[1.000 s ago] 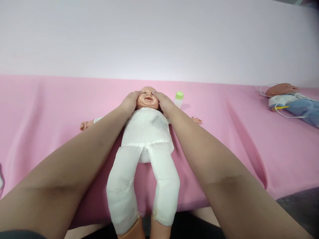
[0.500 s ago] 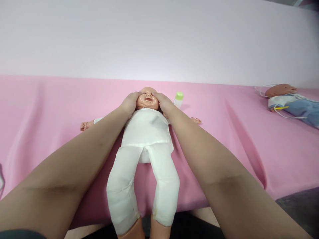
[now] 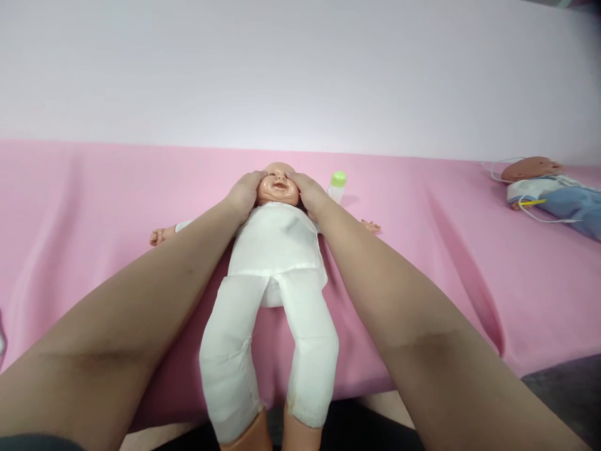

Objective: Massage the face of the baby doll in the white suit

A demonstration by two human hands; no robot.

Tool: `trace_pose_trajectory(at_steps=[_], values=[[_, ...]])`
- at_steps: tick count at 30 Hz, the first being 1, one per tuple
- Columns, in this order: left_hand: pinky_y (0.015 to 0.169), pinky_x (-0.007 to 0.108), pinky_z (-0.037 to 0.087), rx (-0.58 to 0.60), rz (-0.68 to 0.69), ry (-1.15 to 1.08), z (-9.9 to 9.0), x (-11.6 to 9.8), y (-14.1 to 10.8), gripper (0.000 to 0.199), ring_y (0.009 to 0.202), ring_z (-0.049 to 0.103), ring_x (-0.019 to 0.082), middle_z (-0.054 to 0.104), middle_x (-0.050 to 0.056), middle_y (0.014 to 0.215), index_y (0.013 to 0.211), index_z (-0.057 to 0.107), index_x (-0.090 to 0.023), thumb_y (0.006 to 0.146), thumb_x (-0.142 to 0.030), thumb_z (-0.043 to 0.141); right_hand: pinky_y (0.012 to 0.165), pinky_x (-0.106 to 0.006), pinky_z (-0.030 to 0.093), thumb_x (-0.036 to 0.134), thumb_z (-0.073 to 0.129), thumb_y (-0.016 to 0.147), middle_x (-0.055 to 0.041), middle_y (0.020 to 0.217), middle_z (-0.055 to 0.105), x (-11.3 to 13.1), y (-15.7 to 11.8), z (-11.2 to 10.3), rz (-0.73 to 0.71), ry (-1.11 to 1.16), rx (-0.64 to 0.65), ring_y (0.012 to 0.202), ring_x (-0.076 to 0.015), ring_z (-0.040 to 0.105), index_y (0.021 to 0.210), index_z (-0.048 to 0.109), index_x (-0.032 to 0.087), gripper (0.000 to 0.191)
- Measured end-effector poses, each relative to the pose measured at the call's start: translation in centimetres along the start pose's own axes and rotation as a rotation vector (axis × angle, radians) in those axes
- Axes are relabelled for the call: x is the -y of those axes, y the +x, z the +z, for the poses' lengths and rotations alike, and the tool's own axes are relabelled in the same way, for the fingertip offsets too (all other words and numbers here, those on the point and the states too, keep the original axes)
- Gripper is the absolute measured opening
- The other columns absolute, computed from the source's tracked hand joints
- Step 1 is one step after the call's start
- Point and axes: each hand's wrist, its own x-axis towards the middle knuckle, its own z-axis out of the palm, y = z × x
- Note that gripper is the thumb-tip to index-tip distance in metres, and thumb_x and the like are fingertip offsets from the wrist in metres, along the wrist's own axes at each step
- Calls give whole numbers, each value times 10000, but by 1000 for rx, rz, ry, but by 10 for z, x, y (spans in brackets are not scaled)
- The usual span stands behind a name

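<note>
A baby doll (image 3: 277, 241) lies on its back, its head at the far end and its feet toward me. White cloth covers its trunk and limbs; the head, hands and lower legs are bare plastic. My left hand (image 3: 245, 195) cups one side of the doll's head, and my right hand (image 3: 310, 193) cups the other. Both thumbs rest on the face near the eyes. The other fingers curl round the sides of the head and are mostly hidden. Just beyond my right hand is a bottle (image 3: 337, 185) with a light green cap.
A pink cloth (image 3: 413, 250) with folds covers the table, which meets a white wall (image 3: 282, 75) at the back. At the far right lies a second doll (image 3: 563, 194) in blue and white clothes, with thin white tubing and a yellow piece on it.
</note>
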Motion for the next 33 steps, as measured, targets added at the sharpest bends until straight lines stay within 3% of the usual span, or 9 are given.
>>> trace_pose_trajectory(at_steps=[15, 33], values=[[829, 441, 615, -6, 5, 30, 4, -5, -10, 396, 896, 740, 324, 762, 86, 881, 963, 731, -197, 805, -558, 688, 998, -502, 574, 598, 702, 856, -65, 988, 779, 5, -3, 1, 2, -34, -11, 979, -295, 758, 1043, 758, 215, 429], [831, 408, 622, -34, -48, -6, 8, -9, -14, 374, 900, 750, 311, 767, 82, 901, 987, 706, -191, 825, -527, 678, 1052, -430, 545, 590, 745, 830, -19, 940, 755, 5, -7, 1, -29, -11, -22, 1064, -271, 725, 1136, 746, 265, 446]])
